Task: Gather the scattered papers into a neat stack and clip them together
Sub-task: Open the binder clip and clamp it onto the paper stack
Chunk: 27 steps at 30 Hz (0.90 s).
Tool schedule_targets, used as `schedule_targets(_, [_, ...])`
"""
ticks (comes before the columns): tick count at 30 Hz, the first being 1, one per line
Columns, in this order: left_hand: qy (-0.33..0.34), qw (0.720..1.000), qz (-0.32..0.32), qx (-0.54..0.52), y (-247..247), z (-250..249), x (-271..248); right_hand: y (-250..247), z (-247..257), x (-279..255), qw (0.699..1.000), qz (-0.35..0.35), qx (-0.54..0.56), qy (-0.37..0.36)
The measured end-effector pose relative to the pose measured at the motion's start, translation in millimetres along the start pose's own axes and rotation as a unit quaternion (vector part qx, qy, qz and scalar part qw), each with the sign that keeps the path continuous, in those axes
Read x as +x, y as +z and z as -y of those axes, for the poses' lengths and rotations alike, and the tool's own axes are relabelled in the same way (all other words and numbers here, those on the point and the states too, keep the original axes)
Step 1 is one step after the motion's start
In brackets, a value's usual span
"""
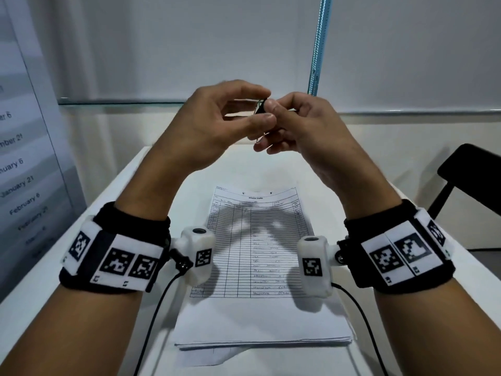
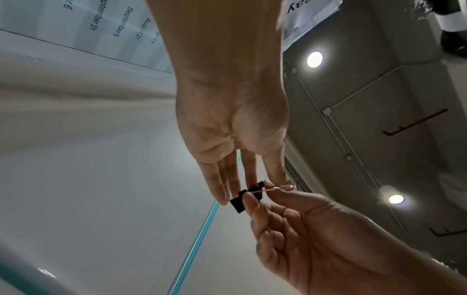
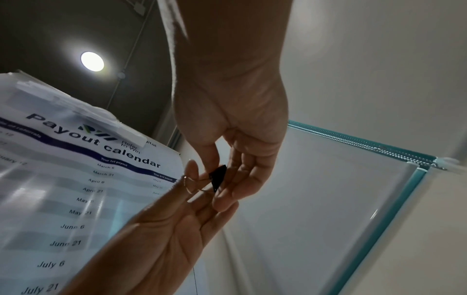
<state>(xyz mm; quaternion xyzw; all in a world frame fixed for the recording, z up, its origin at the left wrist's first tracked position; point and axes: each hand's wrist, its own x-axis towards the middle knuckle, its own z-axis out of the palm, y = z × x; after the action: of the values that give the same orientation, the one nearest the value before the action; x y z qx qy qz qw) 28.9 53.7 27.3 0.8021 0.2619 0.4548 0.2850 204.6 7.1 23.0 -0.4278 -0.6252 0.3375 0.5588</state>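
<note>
While the binder clip (image 1: 262, 106) is hanging in the air between both hands, well above the table (image 1: 151, 169), I am seeing my left hand (image 1: 217, 123) and my right hand (image 1: 301, 126) pinching it together. In the left wrist view the clip's black body (image 2: 246, 199) is sitting against the left fingertips (image 2: 222, 197), while the right thumb is pressing on its wire handles. In the right wrist view the right thumb and fingers (image 3: 227, 199) are curling round the black body (image 3: 218, 176), and a left finger is touching the wire loops. The stack of papers (image 1: 260, 267) is lying below on the table, edges roughly squared, a lined form on top, with one more sheet (image 1: 206, 355) peeking out underneath at the near side. A payout calendar (image 1: 24, 158) is leaning at my left, and a black chair (image 1: 471, 172) is standing to the right.
</note>
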Motion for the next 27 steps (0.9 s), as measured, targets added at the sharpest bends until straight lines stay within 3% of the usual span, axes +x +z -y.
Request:
schedule_targets(5, [0.01, 1.0, -0.002, 0.02, 6, 8, -1, 3, 0, -1, 0.999, -0.008, -0.052, -0.001])
schedule_targets(10, [0.009, 0.995, -0.094, -0.039, 12, 8, 1, -5, 3, 0, 0.997, -0.045, -0.065, -0.002])
schedule_targets(14, [-0.028, 0.987, -0.13, -0.09, 13, 6, 2, -5, 2, -1, 0.994, 0.018, -0.107, 0.017])
schedule_targets(18, [-0.037, 0.986, -0.111, -0.122, 11, 5, 0, -6, 1, -2, 0.997, 0.033, -0.069, 0.016])
schedule_targets(21, [-0.034, 0.995, -0.084, -0.028, 6, 4, 1, -9, 0, 1, 0.998, 0.003, -0.058, 0.012])
schedule_targets(27, [-0.043, 0.997, 0.056, 0.032, -8, 0, -4, -7, -5, 5, 0.994, -0.039, -0.102, -0.008])
